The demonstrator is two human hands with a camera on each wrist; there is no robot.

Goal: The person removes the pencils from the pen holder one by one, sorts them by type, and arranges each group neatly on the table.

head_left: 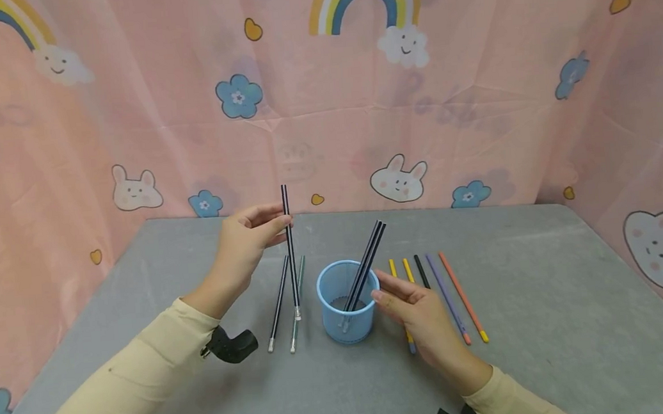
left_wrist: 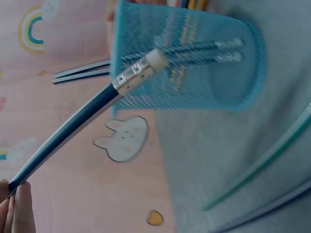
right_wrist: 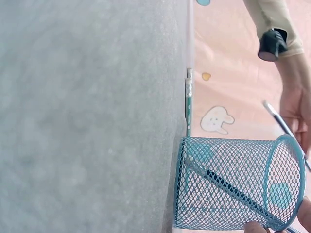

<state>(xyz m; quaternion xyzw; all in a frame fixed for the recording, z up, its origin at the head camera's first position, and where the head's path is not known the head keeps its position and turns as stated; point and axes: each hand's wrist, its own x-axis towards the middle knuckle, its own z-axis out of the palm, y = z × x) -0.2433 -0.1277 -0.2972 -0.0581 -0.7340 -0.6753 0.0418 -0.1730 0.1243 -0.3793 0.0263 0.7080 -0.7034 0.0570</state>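
My left hand (head_left: 247, 245) pinches a dark-and-white striped pencil (head_left: 293, 267) near its upper end, left of the blue mesh pencil cup (head_left: 348, 331). The pencil hangs almost upright, its white eraser (left_wrist: 157, 59) lowest. My right hand (head_left: 420, 316) holds the cup's rim from the right, thumb and fingers at the edge. Inside the cup, two dark striped pencils (head_left: 366, 265) lean to the right with their erasers at the bottom. On the table to the left lie a dark pencil (head_left: 278, 304) and a green pencil (head_left: 294, 338), the green one partly behind the held pencil.
Right of the cup lie several pencils: yellow ones (head_left: 408, 269) partly hidden by my right hand, a black one (head_left: 421, 271), a purple one (head_left: 447, 298) and an orange one (head_left: 463, 294). A pink printed curtain (head_left: 314, 131) hangs behind the grey table (head_left: 546, 307).
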